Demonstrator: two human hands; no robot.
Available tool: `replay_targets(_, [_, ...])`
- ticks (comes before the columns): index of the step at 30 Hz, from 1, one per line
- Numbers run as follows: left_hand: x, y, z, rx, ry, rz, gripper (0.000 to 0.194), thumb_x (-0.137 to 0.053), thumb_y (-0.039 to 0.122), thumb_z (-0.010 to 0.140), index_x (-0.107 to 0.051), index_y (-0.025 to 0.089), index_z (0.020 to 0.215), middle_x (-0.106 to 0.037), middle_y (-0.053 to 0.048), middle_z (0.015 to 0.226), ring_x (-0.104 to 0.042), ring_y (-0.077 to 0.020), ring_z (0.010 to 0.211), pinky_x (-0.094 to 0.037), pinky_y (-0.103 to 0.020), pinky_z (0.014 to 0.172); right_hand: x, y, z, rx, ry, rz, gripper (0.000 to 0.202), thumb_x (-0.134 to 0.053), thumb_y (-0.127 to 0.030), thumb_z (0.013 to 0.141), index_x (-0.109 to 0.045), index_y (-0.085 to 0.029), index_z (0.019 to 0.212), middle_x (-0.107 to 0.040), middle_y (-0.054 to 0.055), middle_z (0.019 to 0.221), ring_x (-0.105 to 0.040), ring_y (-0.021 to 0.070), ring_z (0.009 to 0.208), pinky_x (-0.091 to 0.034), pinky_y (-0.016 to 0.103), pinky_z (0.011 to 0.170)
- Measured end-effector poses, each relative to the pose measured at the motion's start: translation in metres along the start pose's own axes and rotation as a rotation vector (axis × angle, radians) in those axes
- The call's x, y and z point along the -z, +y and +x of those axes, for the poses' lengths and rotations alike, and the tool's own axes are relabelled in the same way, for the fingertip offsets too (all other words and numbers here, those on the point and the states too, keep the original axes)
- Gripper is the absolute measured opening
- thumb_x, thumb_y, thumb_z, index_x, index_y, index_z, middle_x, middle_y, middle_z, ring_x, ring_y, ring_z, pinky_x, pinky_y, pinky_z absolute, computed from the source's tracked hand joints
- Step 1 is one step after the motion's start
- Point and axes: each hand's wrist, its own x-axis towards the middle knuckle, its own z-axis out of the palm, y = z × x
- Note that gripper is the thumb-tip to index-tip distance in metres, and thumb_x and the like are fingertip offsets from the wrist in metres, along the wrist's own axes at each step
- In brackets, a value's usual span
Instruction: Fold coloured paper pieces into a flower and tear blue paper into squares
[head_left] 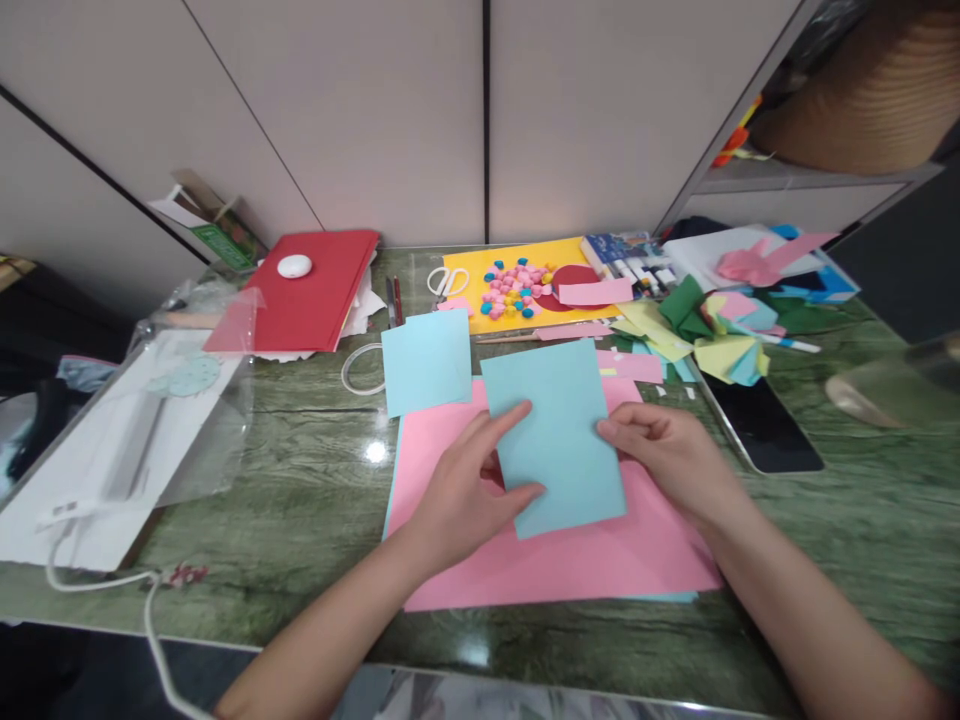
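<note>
A light blue sheet of paper (559, 440) is held tilted above a larger pink sheet (457, 570). My left hand (476, 490) has its thumb and index finger on the blue paper's left side, the other fingers behind it. On the opposite edge, my right hand (664, 445) pinches the same paper between thumb and fingers. Blue edges peek out from under the pink sheet. To the left of the held paper lie light blue square sheets (427, 362), overlapping the pink sheet's top corner.
Behind are a tape roll (363, 369), white scissors (448, 283), and a yellow sheet (465, 265) bearing small coloured paper balls (517, 288). A phone (765, 425) and folded paper scraps (720, 335) lie right. A red folder (322, 285) and power strip (135, 450) are left.
</note>
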Motion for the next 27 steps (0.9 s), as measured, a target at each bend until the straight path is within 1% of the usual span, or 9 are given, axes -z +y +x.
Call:
replay_targets(5, [-0.0007, 0.0000, -0.0004, -0.005, -0.006, -0.031, 0.065, -0.065, 0.024, 0.073, -0.036, 0.033, 0.130, -0.048, -0.005, 0.104, -0.051, -0.0128, 0.072, -0.053, -0.029, 0.063, -0.0010, -0.0012, -0.0002, 0.013, 0.016, -0.043, 0.028, -0.065, -0.043, 0.069, -0.056, -0.018, 0.060, -0.055, -0.001, 0.058, -0.050, 0.0099, 0.054, -0.044, 0.022, 0.051])
replay_targets(9, [-0.0009, -0.0012, 0.0003, 0.001, 0.005, -0.030, 0.065, -0.065, 0.023, 0.072, -0.037, 0.033, 0.130, -0.048, -0.006, 0.107, -0.051, -0.0125, 0.072, -0.052, -0.029, 0.062, 0.0003, -0.0004, 0.0005, -0.014, -0.009, -0.027, 0.028, -0.067, -0.043, 0.067, -0.059, -0.017, 0.064, -0.058, 0.000, 0.063, -0.052, 0.0109, 0.058, -0.045, 0.022, 0.053])
replay_targets(17, [0.0002, -0.0010, 0.0007, 0.001, 0.004, -0.040, 0.065, -0.065, 0.022, 0.073, -0.036, 0.032, 0.130, -0.047, -0.006, 0.109, -0.051, -0.0127, 0.072, -0.052, -0.028, 0.061, 0.0009, 0.0006, 0.0014, 0.004, -0.035, -0.030, 0.027, -0.067, -0.043, 0.067, -0.059, -0.018, 0.061, -0.060, -0.001, 0.060, -0.054, 0.0114, 0.055, -0.044, 0.023, 0.052])
replay_targets(23, [-0.0002, -0.0003, 0.0001, 0.002, 0.012, -0.082, 0.066, -0.065, 0.021, 0.072, -0.036, 0.033, 0.130, -0.047, -0.005, 0.108, -0.053, -0.0136, 0.075, -0.052, -0.029, 0.063, 0.0020, 0.0033, 0.0016, 0.010, -0.055, -0.047, 0.026, -0.064, -0.043, 0.071, -0.058, -0.018, 0.063, -0.060, 0.000, 0.061, -0.055, 0.0117, 0.056, -0.044, 0.023, 0.052])
replay_targets(27, [0.0011, -0.0018, 0.0005, -0.012, 0.011, -0.087, 0.051, -0.060, 0.017, 0.075, -0.046, 0.031, 0.122, -0.050, -0.004, 0.103, -0.053, -0.0124, 0.072, -0.052, -0.029, 0.065, 0.0011, 0.0054, 0.0018, 0.012, -0.024, -0.009, 0.024, -0.065, -0.041, 0.071, -0.059, -0.019, 0.063, -0.060, -0.002, 0.060, -0.054, 0.0106, 0.055, -0.043, 0.022, 0.053])
